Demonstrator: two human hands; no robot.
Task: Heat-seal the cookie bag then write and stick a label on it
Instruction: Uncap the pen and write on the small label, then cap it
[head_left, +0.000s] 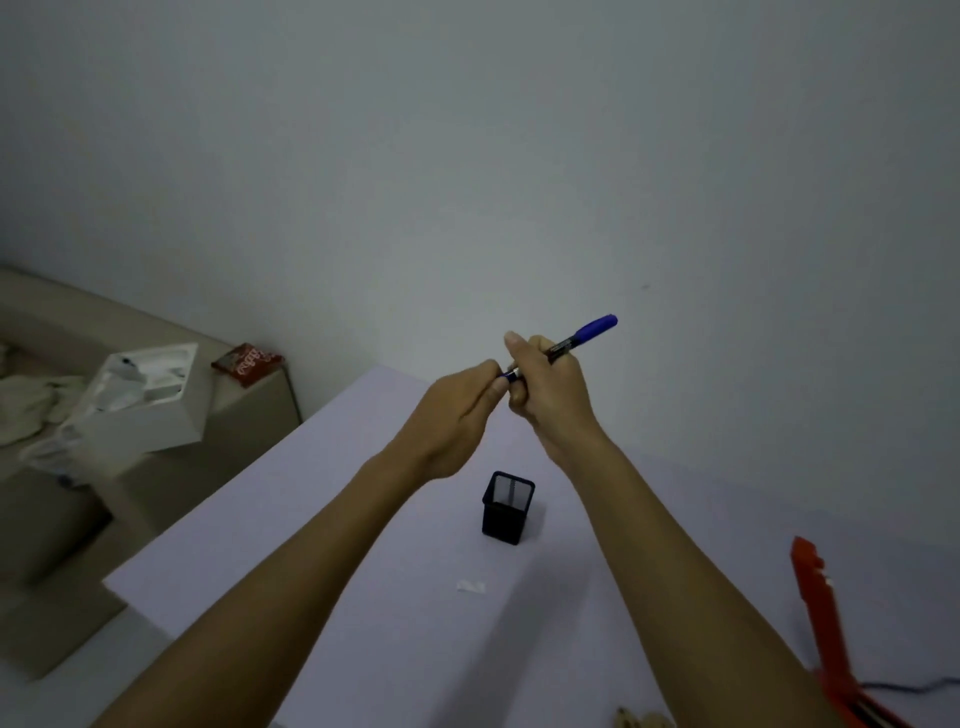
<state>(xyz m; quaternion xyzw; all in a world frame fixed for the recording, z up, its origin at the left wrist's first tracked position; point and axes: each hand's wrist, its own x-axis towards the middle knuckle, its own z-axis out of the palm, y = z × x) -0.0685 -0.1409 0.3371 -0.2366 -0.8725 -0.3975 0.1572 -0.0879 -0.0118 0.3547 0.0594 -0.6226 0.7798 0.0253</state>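
right hand (545, 384) is wrapped in a fist around the barrel of a blue marker (584, 335), thumb up along the top, with the blue end sticking out up and to the right. left hand (460, 410) meets it from the other side, its fingertips pinched together on the marker's near end, where a small blue bit shows between the two hands. that two-handed grip, one hand bracing the barrel and the other nipping the end, looks like the cap being pulled off or pushed on; i cannot tell which. both hands are raised well above the bench (332, 519), probably so the pull has free room.

black mesh pen holder (506, 506) stands upright on the bench below the hands, and looks empty, so the marker likely belongs there. nearer the person lies a small white slip (471, 586), flat on the bench, probably the label waiting to be written. orange heat sealer (826, 613) sits at the right edge with its arm raised, a dark cord trailing from it. only a pale scrap shows at the bottom edge (641, 719); whether that is the cookie bag i cannot say.
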